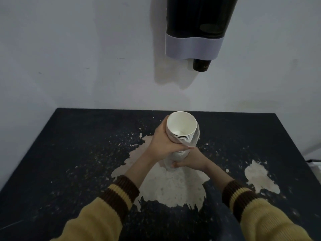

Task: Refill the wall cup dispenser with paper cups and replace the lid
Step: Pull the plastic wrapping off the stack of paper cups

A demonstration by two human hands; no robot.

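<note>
Paper cups (181,129), nested in a tall stack, stand upright over the middle of the table (69,145), open mouth up. Both hands are clamped on the stack, close together. The left hand (161,143) wraps the upper part just under the rim, seemingly to hold the column steady. The right hand (191,161) grips lower down, where a thin clear plastic sleeve (195,138) is bunched around the cups. It looks as though the wrapper is being worked down and off, though the film is too filmy to be sure how much remains on.

Up on the wall (69,49), to the right and well apart from the hands, hangs the cup dispenser (196,23), a dark tube with a pale collar (191,47) at its base. One dark cup (201,65) pokes out below. Its top is cut off from view, and I see no lid anywhere.

The tabletop is dark and badly worn, with a large pale peeled patch (170,185) beneath the forearms, another to the right, and flecks scattered all round. The wall is plain, scuffed white. Mustard knit cuffs (118,193) with brown bands cover both wrists.
</note>
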